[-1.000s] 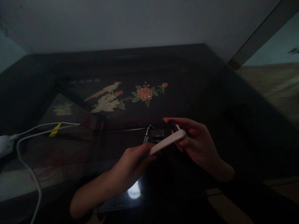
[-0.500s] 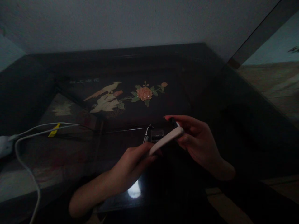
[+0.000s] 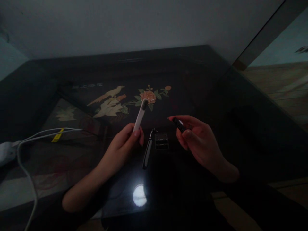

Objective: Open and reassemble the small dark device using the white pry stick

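Observation:
In the head view my left hand (image 3: 127, 138) grips a slim white stick (image 3: 139, 118) between thumb and fingers. The stick tilts up and away, and a dark patch shows near its rounded tip; its kind is unclear. My right hand (image 3: 201, 139) pinches a small dark oblong object (image 3: 178, 124) with a light spot along its edge, too dim to name. Between the hands, on the dark tabletop, lies a grey-and-black slim tool (image 3: 148, 150) with a hooked metal end. Beside it is a small dark rectangular piece (image 3: 161, 141) with a pale outline.
The glossy dark table (image 3: 192, 77) carries a bird-and-flower picture (image 3: 110, 102). At left, a white plug or adapter (image 3: 7, 152) has white cables (image 3: 29, 179) and a yellow tag (image 3: 57, 136). A wall (image 3: 120, 25) stands behind. A round light reflection shows near the front.
My left hand has drawn left, and the white stick has swung away from the dark object in my right hand, turning steeper. The slim tool on the table is now uncovered.

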A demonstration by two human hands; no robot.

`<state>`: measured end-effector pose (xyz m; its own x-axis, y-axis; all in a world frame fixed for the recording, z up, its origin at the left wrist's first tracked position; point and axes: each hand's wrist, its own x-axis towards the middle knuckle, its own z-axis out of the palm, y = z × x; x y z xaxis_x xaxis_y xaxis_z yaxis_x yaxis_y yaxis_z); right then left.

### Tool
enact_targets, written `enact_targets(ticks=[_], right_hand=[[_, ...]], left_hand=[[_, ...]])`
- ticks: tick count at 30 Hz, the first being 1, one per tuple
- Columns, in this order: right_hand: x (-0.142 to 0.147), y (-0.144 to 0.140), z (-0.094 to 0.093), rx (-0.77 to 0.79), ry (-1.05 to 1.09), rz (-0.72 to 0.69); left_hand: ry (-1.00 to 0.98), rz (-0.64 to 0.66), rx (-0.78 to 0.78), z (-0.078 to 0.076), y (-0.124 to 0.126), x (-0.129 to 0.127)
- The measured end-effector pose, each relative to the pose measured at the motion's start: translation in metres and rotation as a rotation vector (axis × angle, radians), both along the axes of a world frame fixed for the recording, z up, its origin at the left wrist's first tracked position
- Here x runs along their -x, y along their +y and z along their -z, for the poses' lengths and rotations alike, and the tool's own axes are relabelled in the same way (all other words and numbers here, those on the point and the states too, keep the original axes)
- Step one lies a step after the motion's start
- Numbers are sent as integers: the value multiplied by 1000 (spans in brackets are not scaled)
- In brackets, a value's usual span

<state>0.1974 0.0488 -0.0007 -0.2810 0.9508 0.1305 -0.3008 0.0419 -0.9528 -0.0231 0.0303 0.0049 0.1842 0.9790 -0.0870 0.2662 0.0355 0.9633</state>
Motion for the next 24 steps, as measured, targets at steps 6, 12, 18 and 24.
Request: enact_targets(ticks=[6, 12, 18, 24], right_hand=[[0, 1, -1, 17, 1, -3], [1, 1, -3, 32, -8, -14], [2, 0, -3, 46, -30, -25], [3, 0, -4, 67, -51, -46]], left_hand=[[195, 14, 15, -4, 6, 4], [320, 10, 63, 4, 13, 10], [409, 61, 58, 13, 11, 9], [631, 109, -45, 15, 11, 11]])
